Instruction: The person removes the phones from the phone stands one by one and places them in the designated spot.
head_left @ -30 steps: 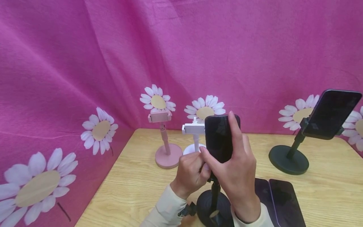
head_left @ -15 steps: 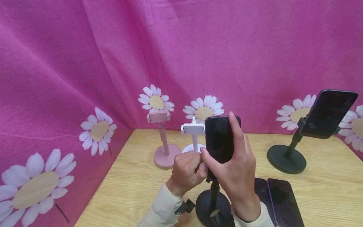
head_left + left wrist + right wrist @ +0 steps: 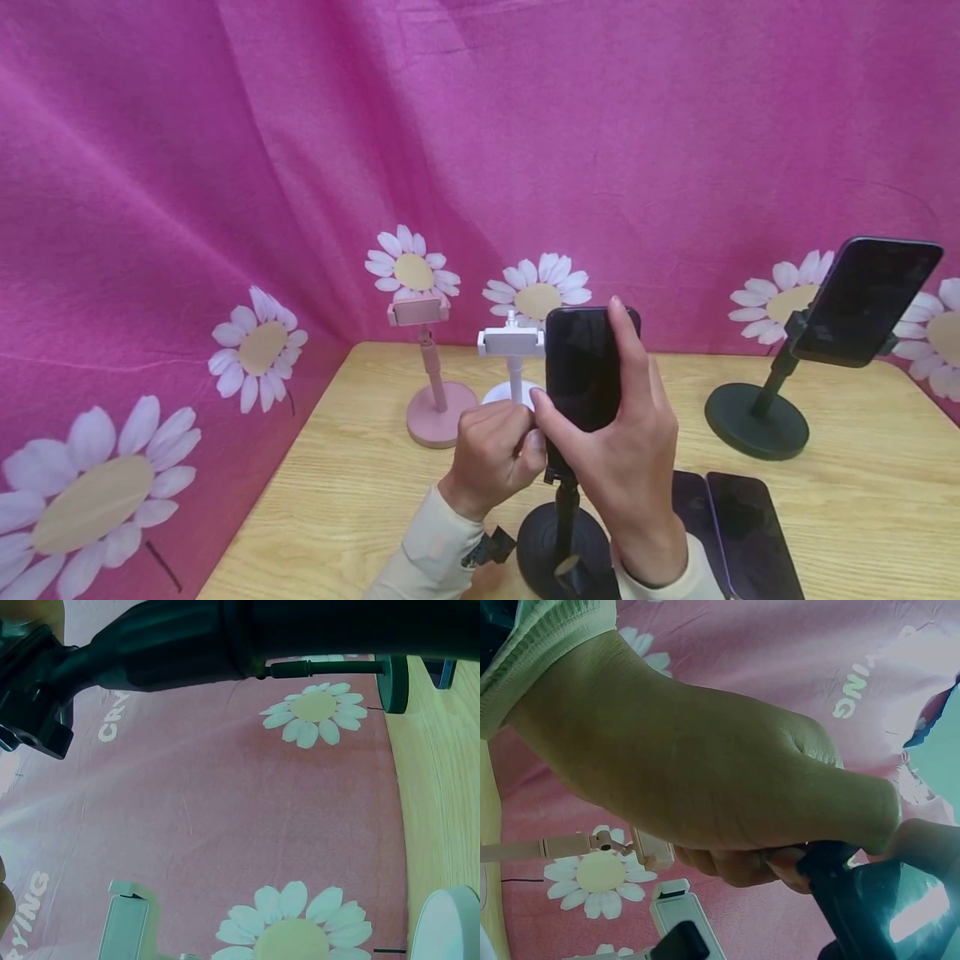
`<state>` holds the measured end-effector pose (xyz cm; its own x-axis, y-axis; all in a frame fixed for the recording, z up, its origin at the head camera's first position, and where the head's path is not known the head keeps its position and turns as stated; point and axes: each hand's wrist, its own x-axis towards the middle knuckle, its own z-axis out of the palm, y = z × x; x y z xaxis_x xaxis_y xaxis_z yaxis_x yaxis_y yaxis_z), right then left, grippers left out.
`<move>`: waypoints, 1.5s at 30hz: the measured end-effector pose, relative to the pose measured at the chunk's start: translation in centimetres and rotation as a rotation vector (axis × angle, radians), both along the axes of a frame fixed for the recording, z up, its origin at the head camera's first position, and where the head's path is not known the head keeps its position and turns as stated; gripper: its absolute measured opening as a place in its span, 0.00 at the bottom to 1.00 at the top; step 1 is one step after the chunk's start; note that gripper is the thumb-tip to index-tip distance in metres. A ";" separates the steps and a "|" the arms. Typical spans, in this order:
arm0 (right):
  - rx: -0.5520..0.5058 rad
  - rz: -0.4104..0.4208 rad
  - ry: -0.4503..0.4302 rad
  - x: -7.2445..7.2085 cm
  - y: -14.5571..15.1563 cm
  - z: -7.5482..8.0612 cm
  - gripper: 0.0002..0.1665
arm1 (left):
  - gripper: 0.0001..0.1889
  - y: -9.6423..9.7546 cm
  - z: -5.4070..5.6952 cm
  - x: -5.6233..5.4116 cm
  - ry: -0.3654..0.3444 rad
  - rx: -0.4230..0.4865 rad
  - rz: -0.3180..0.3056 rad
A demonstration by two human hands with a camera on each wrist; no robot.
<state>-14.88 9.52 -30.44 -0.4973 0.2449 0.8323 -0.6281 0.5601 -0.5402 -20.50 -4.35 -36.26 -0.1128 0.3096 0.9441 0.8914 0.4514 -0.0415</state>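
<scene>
A black smartphone [image 3: 581, 367] stands upright at the top of a black phone stand [image 3: 538, 550], its dark screen facing me. My right hand [image 3: 637, 458] holds the phone by its sides, thumb along the left edge and index finger up the right one. Beside the phone's lower left edge, my left hand [image 3: 491, 458] has its fingers curled at the stand's clamp, whose contact points are mostly hidden. The left wrist view shows the stand's dark pole [image 3: 172, 645] running to the clamp [image 3: 37, 712]. In the right wrist view, the right hand [image 3: 705, 765] covers much of the scene.
A pink phone stand [image 3: 444, 414] and a white one [image 3: 512, 340] stand behind to the left. At the right, a dark green stand [image 3: 757, 422] carries another phone [image 3: 866, 304]. Two dark phones [image 3: 753, 533] lie by my right wrist. A pink flowered cloth [image 3: 637, 150] hangs behind the table.
Over the last second my left hand has shifted slightly left and its hold looks a little changed. The right hand and the phone stay almost in place; the view has turned slightly.
</scene>
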 end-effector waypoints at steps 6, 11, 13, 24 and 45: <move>-0.010 0.012 0.010 0.0 0.0 0.0 0.59 | 0.18 0.0 0.0 0.0 0.003 0.002 0.001; -0.007 0.044 -0.008 0.1 0.3 0.0 0.59 | 0.18 0.0 0.0 0.0 0.002 0.004 -0.003; -0.007 0.056 -0.018 0.1 0.4 0.0 0.59 | 0.18 0.0 0.0 0.0 0.005 0.004 -0.002; -0.024 0.123 -0.101 0.2 0.6 -0.1 0.60 | 0.18 -0.2 0.0 0.0 0.023 -0.006 0.038; -0.033 0.183 -0.061 0.2 0.5 0.1 0.59 | 0.19 0.1 0.0 0.0 0.013 -0.002 0.044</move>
<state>-14.71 9.99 -30.31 -0.5856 0.1726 0.7920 -0.6830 0.4211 -0.5968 -20.49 -4.29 -36.29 -0.1139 0.3069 0.9449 0.8701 0.4899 -0.0542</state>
